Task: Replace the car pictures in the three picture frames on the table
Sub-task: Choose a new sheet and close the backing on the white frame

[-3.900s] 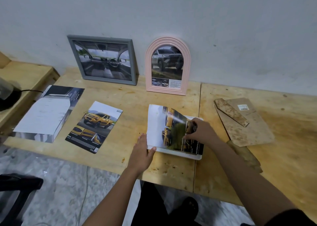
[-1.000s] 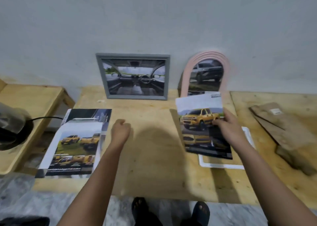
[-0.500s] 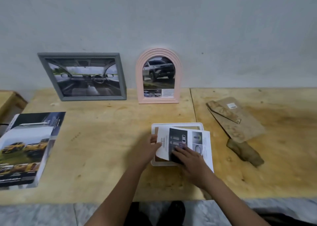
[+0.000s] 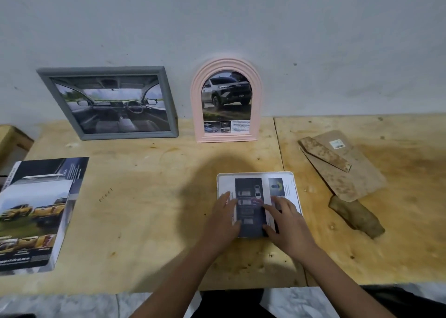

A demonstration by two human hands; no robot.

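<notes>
A white frame (image 4: 294, 175) lies face down near the table's front edge, with a car picture (image 4: 251, 187) laid flat in it, printed side up. My left hand (image 4: 223, 218) and my right hand (image 4: 287, 221) both rest on the picture with fingers spread, pressing it flat. Against the wall leans a grey frame (image 4: 109, 102) showing a car interior. Beside it stands a pink arched frame (image 4: 225, 100) showing a grey pickup.
A stack of car pictures (image 4: 33, 211), yellow cars on top, lies at the left edge. A brown backing board (image 4: 347, 168) with its stand lies at the right, and a brown piece (image 4: 356, 216) below it. A lower wooden surface (image 4: 12, 136) adjoins at far left.
My right hand brought a picture from the left to the white frame and turned it over. Both hands have straightened it inside the frame and now press it flat.
</notes>
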